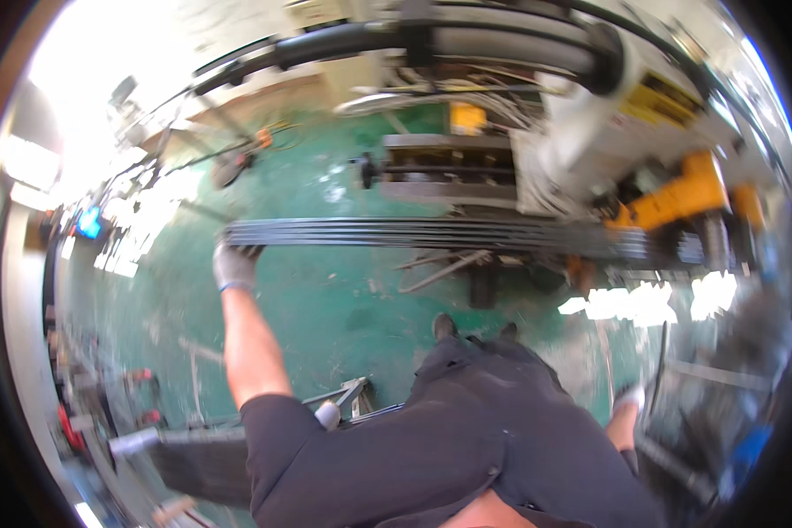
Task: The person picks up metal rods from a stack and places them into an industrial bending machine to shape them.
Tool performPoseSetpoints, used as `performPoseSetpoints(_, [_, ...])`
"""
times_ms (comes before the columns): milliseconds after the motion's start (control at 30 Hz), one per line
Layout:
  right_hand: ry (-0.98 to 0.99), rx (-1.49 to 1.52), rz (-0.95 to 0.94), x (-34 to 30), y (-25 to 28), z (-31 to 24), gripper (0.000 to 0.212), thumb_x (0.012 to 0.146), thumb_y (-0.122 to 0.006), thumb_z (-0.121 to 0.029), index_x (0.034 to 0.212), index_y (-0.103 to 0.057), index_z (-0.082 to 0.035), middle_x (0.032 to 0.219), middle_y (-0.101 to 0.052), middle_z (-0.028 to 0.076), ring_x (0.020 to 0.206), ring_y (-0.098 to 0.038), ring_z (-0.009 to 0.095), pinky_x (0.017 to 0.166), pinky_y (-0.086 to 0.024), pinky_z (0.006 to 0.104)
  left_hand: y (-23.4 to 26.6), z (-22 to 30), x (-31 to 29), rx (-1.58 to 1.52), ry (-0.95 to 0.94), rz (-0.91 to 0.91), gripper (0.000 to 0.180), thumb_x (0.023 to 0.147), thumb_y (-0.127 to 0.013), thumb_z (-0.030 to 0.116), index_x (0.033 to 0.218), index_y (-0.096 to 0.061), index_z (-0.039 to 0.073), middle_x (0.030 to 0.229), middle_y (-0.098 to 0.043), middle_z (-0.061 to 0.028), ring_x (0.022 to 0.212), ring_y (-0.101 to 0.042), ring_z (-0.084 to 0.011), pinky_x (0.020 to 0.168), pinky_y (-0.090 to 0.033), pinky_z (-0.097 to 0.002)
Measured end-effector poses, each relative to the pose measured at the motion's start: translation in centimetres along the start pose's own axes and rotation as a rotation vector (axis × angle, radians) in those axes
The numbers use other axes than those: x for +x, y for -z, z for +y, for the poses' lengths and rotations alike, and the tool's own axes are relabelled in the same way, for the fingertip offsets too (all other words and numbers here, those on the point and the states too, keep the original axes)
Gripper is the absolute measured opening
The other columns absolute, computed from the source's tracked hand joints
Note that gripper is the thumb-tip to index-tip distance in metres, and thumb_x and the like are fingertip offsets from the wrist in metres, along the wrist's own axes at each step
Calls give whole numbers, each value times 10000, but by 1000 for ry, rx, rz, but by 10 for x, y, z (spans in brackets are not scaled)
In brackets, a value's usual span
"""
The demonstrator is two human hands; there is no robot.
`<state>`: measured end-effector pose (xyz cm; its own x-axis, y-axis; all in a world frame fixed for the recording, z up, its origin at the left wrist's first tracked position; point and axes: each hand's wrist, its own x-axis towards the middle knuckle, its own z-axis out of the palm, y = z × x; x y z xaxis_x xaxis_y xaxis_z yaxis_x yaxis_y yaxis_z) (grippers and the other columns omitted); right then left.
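Shown just above the centre, stretched from nine o'clock across to three o'clock: a flat bundle of long, thin bars [352, 233], dark grey with paler, shiny stripes, lined up side by side and nearly level. Blurred toward three o'clock, near an orange machine part [678, 195], with the far ends too smeared to make out. At nine o'clock, closed on the ends of the bars: the left hand [236, 266], gloved in pale grey with a blue cuff [236, 286], above a bare forearm [251, 339] reaching up from seven o'clock. At four o'clock, low beside the dark clothing [502, 414] and well apart from the bars: the right hand [629, 396], also pale-gloved; cannot tell whether wide or narrow. Edged toward one o'clock by a dark machine bed [449, 172] close above; just below, near the centre, by a bent metal rod [462, 267]. Visible as open room from eight to eleven o'clock: green floor [304, 189], bounded between six and seven o'clock by a metal frame [356, 385].
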<state>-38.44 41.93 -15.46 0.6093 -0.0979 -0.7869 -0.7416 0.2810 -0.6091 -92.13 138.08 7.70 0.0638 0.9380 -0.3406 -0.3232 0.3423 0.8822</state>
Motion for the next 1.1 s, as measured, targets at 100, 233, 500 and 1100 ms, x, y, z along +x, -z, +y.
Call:
performPoseSetpoints(100, [143, -124, 109, 29, -5, -29, 476, 1075, -444, -526, 1134, -672, -113, 1073, -683, 83, 950, -621, 268, 826, -502, 416, 30, -2, 8, -76, 82, -82, 429, 1073, -443, 324, 1384, -575, 60, 1423, -583, -187, 1260, -581, -422, 1065, -493, -607])
performPoseSetpoints(233, [204, -31, 252, -25, -130, -22, 318, 1059, -608, -399, 836, -642, -175, 649, -553, -21, 541, -550, 166, 506, -456, 335, 36, 7, 11, -155, 14, -98, 555, 1095, -376, 459, 1398, -574, 39, 1448, -568, -225, 1294, -557, -427, 1149, -403, -610])
performPoseSetpoints(500, [173, -53, 141, -25, -138, -93, 290, 1018, -684, -413, 902, -644, -150, 696, -608, 6, 576, -567, 168, 545, -467, 325, -64, -117, -69, -495, 87, 163, 673, 1096, -406, 505, 1548, -415, 6, 1595, -453, -213, 1468, -428, -410, 1232, -323, -574])
performPoseSetpoints(1100, [8, -667, -155, 181, -150, -258, 281, 979, -698, -273, 858, -652, -23, 713, -624, 65, 565, -581, 179, 535, -502, 342, -403, -520, -372, -74, 817, -133, 341, 1040, -555, 321, 1236, -685, 74, 1224, -717, -120, 1135, -669, -308, 961, -564, -478])
